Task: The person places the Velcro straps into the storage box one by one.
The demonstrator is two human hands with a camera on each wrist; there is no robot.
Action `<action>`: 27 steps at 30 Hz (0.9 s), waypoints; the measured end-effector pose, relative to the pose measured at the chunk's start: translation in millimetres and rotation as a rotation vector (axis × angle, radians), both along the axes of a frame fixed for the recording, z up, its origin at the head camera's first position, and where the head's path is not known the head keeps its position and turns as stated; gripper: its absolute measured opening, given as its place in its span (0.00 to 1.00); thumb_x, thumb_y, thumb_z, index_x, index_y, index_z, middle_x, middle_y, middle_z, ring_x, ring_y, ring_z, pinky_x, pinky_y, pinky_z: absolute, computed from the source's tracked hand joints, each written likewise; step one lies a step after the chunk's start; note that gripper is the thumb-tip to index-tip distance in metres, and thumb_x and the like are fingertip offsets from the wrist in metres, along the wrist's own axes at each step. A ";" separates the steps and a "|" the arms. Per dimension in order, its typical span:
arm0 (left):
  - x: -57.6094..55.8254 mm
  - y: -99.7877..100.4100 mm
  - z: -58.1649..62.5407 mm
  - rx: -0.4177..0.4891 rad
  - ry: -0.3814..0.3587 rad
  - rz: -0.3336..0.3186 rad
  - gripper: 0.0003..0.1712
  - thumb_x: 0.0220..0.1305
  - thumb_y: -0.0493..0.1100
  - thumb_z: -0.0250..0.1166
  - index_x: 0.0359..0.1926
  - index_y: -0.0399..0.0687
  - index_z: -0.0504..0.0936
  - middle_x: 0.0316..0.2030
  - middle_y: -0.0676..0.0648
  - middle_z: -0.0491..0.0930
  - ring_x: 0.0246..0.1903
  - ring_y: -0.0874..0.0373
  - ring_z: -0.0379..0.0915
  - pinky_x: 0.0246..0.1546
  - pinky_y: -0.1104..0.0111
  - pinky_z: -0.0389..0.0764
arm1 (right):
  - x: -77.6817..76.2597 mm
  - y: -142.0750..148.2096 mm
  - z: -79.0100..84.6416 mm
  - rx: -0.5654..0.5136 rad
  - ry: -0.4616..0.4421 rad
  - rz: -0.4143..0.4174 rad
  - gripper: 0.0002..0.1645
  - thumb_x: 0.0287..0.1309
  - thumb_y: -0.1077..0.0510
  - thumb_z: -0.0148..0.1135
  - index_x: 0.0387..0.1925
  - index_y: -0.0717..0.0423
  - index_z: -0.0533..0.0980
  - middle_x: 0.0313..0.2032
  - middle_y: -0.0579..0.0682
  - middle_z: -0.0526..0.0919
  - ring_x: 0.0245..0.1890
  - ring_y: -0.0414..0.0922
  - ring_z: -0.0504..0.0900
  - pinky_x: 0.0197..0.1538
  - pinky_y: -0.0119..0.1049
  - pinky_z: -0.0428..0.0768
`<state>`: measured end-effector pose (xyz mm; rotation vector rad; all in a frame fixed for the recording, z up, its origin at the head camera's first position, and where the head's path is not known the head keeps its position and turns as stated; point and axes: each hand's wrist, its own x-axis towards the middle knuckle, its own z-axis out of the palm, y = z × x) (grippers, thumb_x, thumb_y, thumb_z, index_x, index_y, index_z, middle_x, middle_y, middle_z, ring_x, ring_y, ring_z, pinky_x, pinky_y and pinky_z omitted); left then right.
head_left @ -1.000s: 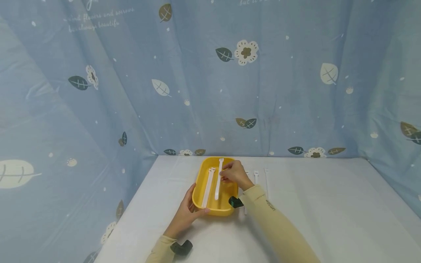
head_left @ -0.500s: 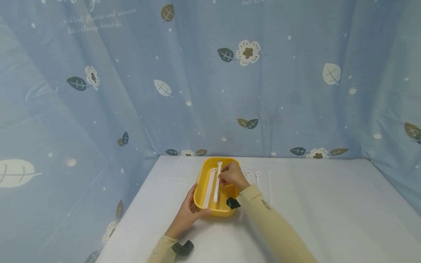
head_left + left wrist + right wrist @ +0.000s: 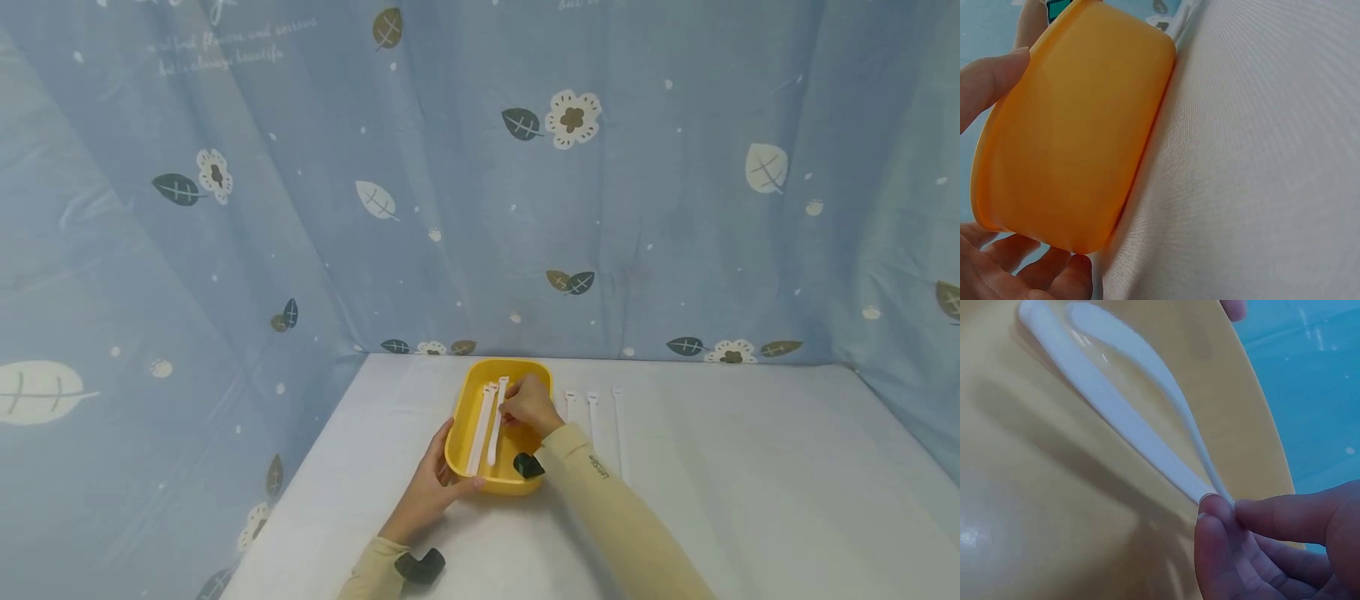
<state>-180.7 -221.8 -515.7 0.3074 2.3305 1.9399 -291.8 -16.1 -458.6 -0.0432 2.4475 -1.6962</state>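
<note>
My left hand (image 3: 427, 498) grips the yellow tray (image 3: 537, 367) at its near left corner, thumb on the near rim and fingers along the left side. In the left wrist view, that thumb and the fingers meet the tray's outer wall (image 3: 1079, 131). Inside the tray, my right hand (image 3: 531, 407) pinches a white cable tie (image 3: 495, 433) between thumb and fingertips, its slotted head pointing away. The right wrist view shows this tie (image 3: 1175, 400) bending from the pinch. Other white cable ties (image 3: 480, 433) lie lengthwise beside it on the tray's left side.
Right of the tray, several more white cable ties (image 3: 593, 412) lie in a row on the white tabletop (image 3: 735, 467), partly behind the right forearm. A blue patterned curtain (image 3: 480, 217) hangs behind and to the left of the table.
My right hand has moved slightly toward me and down with the cable tie, which now sits closer to the ties in the tray. My left hand keeps its grip on the tray.
</note>
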 end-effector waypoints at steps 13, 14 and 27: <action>-1.8 -0.5 -2.3 -0.012 0.004 0.000 0.63 0.60 0.43 0.77 0.84 0.55 0.43 0.83 0.43 0.47 0.81 0.43 0.50 0.79 0.57 0.61 | -2.9 -3.0 -4.7 0.032 -0.001 0.003 0.09 0.53 0.74 0.69 0.37 0.73 0.78 0.23 0.61 0.87 0.19 0.47 0.87 0.25 0.38 0.91; -1.7 -0.7 -2.5 -0.015 0.005 0.001 0.63 0.61 0.43 0.77 0.84 0.55 0.43 0.83 0.42 0.47 0.81 0.42 0.50 0.79 0.57 0.61 | -2.5 -3.2 -4.9 0.028 -0.004 0.004 0.09 0.53 0.74 0.69 0.37 0.73 0.78 0.23 0.61 0.87 0.18 0.47 0.87 0.25 0.38 0.91; 0.3 -0.9 0.5 0.000 -0.005 -0.015 0.63 0.61 0.42 0.76 0.84 0.55 0.42 0.84 0.45 0.47 0.81 0.46 0.50 0.80 0.58 0.60 | -3.8 -5.6 -10.6 0.071 0.010 0.023 0.10 0.55 0.72 0.70 0.38 0.74 0.80 0.23 0.62 0.88 0.21 0.52 0.90 0.24 0.37 0.90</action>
